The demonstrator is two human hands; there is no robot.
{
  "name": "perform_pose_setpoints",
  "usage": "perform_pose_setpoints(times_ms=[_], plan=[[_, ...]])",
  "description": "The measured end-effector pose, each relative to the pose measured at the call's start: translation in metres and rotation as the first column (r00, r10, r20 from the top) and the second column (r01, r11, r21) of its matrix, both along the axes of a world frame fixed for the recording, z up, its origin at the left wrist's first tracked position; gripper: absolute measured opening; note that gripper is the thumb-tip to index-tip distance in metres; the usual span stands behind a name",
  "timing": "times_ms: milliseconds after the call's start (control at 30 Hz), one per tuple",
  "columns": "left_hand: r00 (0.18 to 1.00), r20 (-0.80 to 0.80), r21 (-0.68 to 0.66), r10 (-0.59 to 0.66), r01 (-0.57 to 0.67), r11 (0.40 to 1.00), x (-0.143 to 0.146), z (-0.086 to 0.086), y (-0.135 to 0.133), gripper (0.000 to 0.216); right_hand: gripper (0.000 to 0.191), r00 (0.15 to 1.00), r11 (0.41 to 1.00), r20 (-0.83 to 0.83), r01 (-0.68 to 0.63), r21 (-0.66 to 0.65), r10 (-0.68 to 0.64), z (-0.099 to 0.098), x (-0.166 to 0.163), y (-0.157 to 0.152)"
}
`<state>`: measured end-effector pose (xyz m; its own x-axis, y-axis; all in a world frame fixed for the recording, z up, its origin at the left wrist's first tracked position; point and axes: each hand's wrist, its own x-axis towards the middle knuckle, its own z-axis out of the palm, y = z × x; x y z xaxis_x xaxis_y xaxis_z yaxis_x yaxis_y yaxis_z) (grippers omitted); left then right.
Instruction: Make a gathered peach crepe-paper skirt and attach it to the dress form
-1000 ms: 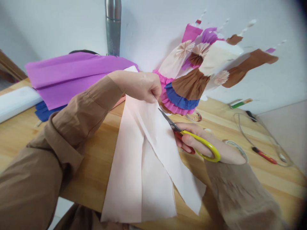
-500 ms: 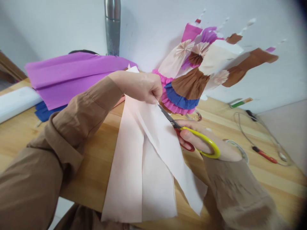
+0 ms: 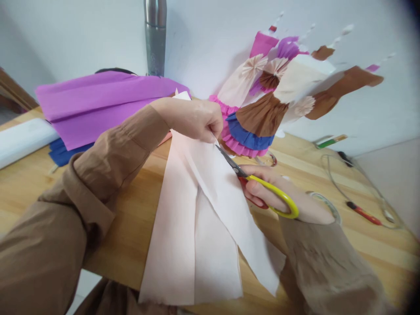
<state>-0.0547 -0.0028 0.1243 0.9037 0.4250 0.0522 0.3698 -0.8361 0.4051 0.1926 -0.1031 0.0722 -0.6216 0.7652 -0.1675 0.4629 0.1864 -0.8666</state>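
Observation:
Pale pink crepe paper (image 3: 173, 227) lies in long strips down the table in front of me. My left hand (image 3: 203, 118) is closed, pinching the paper's upper edge between thumb and fingers. In my right hand (image 3: 259, 188) is a pair of scissors (image 3: 275, 192) with one yellow and one red handle loop. Their dark blades point up and left, at the paper's edge just below my left fingertips. The blades look nearly closed. One loose strip slants down to the right beneath the scissors.
Paper dresses (image 3: 256, 127) in brown, blue, pink and cream stand against the wall. Purple paper (image 3: 98, 100) and a white roll (image 3: 26, 140) lie at left, near a metal bottle (image 3: 155, 43). A tape roll (image 3: 324, 203) and a red-handled corded tool (image 3: 367, 214) are at right.
The scissors' handle loops have drawn slightly closer together, and the tips sit a little further left at the paper's edge. My left hand keeps its pinch.

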Motion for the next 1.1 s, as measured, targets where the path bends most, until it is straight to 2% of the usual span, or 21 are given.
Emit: perform_pose_setpoints(times_ms=[133, 267, 433, 633, 800, 1100], plan=[[1.000, -0.021, 0.014, 0.019, -0.018, 1.000, 0.000, 0.002, -0.001, 0.016, 0.036, 0.999, 0.998, 0.021, -0.045, 0.047, 0.044, 0.008, -0.007, -0.001], [0.999, -0.043, 0.044, 0.027, -0.026, 0.999, 0.000, 0.003, -0.004, 0.014, 0.035, 0.999, 0.996, 0.023, -0.024, 0.082, 0.023, 0.004, -0.008, 0.000], [0.997, -0.059, 0.068, 0.046, -0.042, 0.997, 0.000, 0.003, -0.005, 0.015, 0.038, 1.000, 0.999, -0.006, 0.025, 0.034, -0.024, -0.006, -0.004, 0.002], [0.998, -0.046, 0.010, 0.044, -0.043, 0.999, -0.004, 0.003, 0.000, 0.020, 0.037, 1.000, 0.999, 0.003, 0.008, 0.035, -0.008, -0.009, -0.002, 0.002], [0.991, -0.077, 0.097, 0.114, -0.106, 0.990, -0.009, 0.001, 0.006, 0.012, 0.037, 0.999, 1.000, 0.035, 0.013, 0.023, -0.014, -0.009, -0.002, 0.002], [0.993, -0.077, -0.039, 0.094, -0.098, 0.994, -0.011, 0.005, 0.005, 0.015, 0.039, 0.999, 0.999, 0.055, -0.005, 0.044, 0.002, 0.004, -0.004, 0.000]])
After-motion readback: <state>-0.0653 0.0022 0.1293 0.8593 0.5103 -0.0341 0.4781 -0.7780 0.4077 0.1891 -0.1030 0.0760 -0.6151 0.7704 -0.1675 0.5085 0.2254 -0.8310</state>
